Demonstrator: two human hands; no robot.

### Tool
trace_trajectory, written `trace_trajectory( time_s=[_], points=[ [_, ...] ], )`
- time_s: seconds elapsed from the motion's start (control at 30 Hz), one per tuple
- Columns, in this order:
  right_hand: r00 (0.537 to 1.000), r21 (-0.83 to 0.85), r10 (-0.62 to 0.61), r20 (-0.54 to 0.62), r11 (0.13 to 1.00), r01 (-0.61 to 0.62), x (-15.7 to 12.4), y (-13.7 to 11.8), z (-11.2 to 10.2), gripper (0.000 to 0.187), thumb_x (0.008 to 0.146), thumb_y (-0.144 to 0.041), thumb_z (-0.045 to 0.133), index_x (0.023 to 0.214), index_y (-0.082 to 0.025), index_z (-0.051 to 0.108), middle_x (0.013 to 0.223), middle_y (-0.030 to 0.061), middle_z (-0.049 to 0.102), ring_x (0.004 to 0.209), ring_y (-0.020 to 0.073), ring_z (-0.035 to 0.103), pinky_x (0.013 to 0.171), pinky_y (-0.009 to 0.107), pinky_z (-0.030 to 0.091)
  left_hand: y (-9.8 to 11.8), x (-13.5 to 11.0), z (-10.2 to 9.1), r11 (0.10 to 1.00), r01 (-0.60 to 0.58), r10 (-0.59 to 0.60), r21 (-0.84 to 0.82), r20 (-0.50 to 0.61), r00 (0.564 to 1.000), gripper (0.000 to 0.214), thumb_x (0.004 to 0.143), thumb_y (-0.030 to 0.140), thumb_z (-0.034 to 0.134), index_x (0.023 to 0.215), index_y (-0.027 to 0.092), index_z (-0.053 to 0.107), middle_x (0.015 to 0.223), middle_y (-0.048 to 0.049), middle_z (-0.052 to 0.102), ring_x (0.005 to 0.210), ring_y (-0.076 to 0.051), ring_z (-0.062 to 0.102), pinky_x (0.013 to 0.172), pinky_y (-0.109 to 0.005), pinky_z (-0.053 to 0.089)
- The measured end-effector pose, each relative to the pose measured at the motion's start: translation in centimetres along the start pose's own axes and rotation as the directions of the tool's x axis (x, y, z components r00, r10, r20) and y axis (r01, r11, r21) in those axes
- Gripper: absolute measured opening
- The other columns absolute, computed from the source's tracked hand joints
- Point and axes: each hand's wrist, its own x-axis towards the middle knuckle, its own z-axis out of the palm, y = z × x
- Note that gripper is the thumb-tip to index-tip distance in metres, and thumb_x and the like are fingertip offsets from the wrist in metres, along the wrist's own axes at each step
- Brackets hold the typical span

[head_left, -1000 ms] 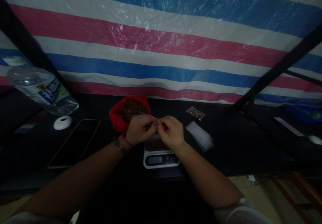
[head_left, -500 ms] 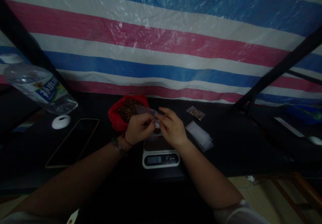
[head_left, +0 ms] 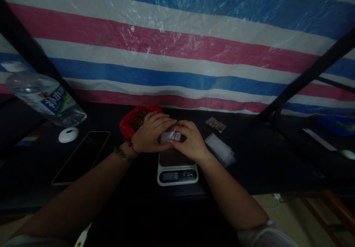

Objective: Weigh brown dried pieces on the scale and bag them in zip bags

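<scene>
Above the digital kitchen scale (head_left: 177, 160), a small clear plastic bag (head_left: 171, 135) is held between both my hands. My left hand (head_left: 151, 133) curves around its left side, fingers over the top. My right hand (head_left: 192, 139) grips the right side between thumb and fingers. What the bag contains is largely hidden by my hands. Left of them stands a red plastic bag (head_left: 126, 127) full of small brown dried pieces (head_left: 138, 119), partly covered by my left hand. The scale's display is lit, its digits too blurred to read surely.
To the right lie a filled small zip bag (head_left: 215, 124) and a stack of clear zip bags (head_left: 220, 150). On the left are a phone (head_left: 81, 158), a white oval object (head_left: 68, 134) and a tilted plastic bottle (head_left: 46, 95). Striped sheeting (head_left: 177, 47) hangs behind the black table.
My left hand has gone from a pinch at the small bag's edge to fingers laid around its side. The small bag now sits lower between my hands, and the right hand's fingers have curled around it.
</scene>
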Motion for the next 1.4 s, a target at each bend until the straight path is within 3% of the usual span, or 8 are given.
trace_trajectory(
  time_s=[0.17,0.33,0.47,0.53,0.67,0.83,1.03,1.4],
  points=[
    [0.998,0.060,-0.056,0.033,0.997,0.054,0.7,0.1,-1.3,0.024,0.075,-0.024,0.068,0.099,-0.023,0.069,0.103,0.0050,0.064,0.099,0.0207,0.057,0.089,0.038,0.046,-0.3,-0.2,0.5,0.997,0.057,-0.057,-0.049,-0.001,0.998,0.057,0.072,0.046,0.063,0.120,0.018,0.053,0.109,-0.0109,0.063,0.105,-0.028,0.056,0.099,-0.048,0.035],
    [0.995,0.238,0.069,-0.071,0.970,-0.050,1.4,3.2,-3.6,0.027,0.086,-0.024,0.054,0.112,-0.026,0.063,0.113,0.0059,0.062,0.107,0.0201,0.057,0.086,0.036,0.048,-0.5,-0.2,1.2,0.954,0.279,-0.282,-0.114,-0.018,0.959,0.052,0.072,0.040,0.064,0.116,0.015,0.052,0.110,-0.0123,0.060,0.103,-0.027,0.057,0.093,-0.042,0.044],
    [0.989,0.398,0.103,0.109,0.907,-0.138,0.0,7.6,-3.1,0.057,0.078,-0.036,0.067,0.131,-0.026,0.047,0.129,0.0085,0.054,0.121,0.0228,0.050,0.098,0.042,0.042,-0.6,-0.2,1.8,0.893,0.416,-0.416,-0.169,0.040,0.909,0.052,0.073,0.036,0.063,0.118,0.013,0.049,0.113,-0.0135,0.059,0.104,-0.027,0.058,0.091,-0.041,0.046],
    [0.965,0.372,0.118,0.233,0.906,-0.201,-0.9,8.9,-2.2,0.071,0.070,-0.037,0.074,0.133,-0.024,0.045,0.128,0.0106,0.055,0.121,0.0237,0.051,0.102,0.044,0.038,-0.6,-0.2,2.2,0.871,0.451,-0.446,-0.195,0.071,0.892,0.051,0.074,0.035,0.062,0.117,0.013,0.049,0.112,-0.0130,0.060,0.103,-0.027,0.058,0.091,-0.041,0.047],
    [0.925,0.219,0.140,0.354,0.949,-0.227,-1.8,9.1,-0.9,0.066,0.062,-0.032,0.079,0.121,-0.019,0.054,0.120,0.0115,0.059,0.112,0.0239,0.055,0.097,0.042,0.042,-0.5,-0.3,2.9,0.858,0.462,-0.450,-0.223,0.105,0.887,0.053,0.069,0.036,0.066,0.115,0.014,0.050,0.109,-0.0112,0.060,0.100,-0.026,0.060,0.089,-0.041,0.049],
    [0.947,0.181,0.100,0.305,0.970,-0.161,-1.4,8.5,-0.5,0.040,0.067,-0.024,0.075,0.104,-0.016,0.064,0.106,0.0086,0.065,0.105,0.0224,0.059,0.093,0.041,0.045,-0.2,-0.2,3.1,0.860,0.459,-0.445,-0.223,0.112,0.889,0.058,0.064,0.040,0.072,0.112,0.015,0.051,0.106,-0.0104,0.062,0.097,-0.026,0.061,0.086,-0.041,0.050],
    [0.963,0.219,0.191,0.191,0.948,-0.232,-1.5,8.8,-0.3,0.046,0.064,-0.023,0.076,0.108,-0.017,0.065,0.119,0.0134,0.063,0.112,0.0246,0.059,0.098,0.043,0.043,0.5,0.0,3.1,0.861,0.451,-0.430,-0.235,0.138,0.892,0.062,0.063,0.047,0.073,0.110,0.014,0.053,0.105,-0.0114,0.063,0.095,-0.026,0.062,0.083,-0.040,0.051],
    [0.993,0.262,0.075,0.086,0.960,-0.095,-1.0,6.2,-1.0,0.045,0.070,-0.021,0.070,0.114,-0.023,0.063,0.104,0.0063,0.064,0.098,0.0202,0.061,0.088,0.036,0.050,1.2,0.0,3.1,0.905,0.397,-0.380,-0.151,0.129,0.916,0.054,0.067,0.048,0.070,0.110,0.018,0.056,0.105,-0.0091,0.065,0.096,-0.027,0.062,0.084,-0.041,0.048]
  ],
)
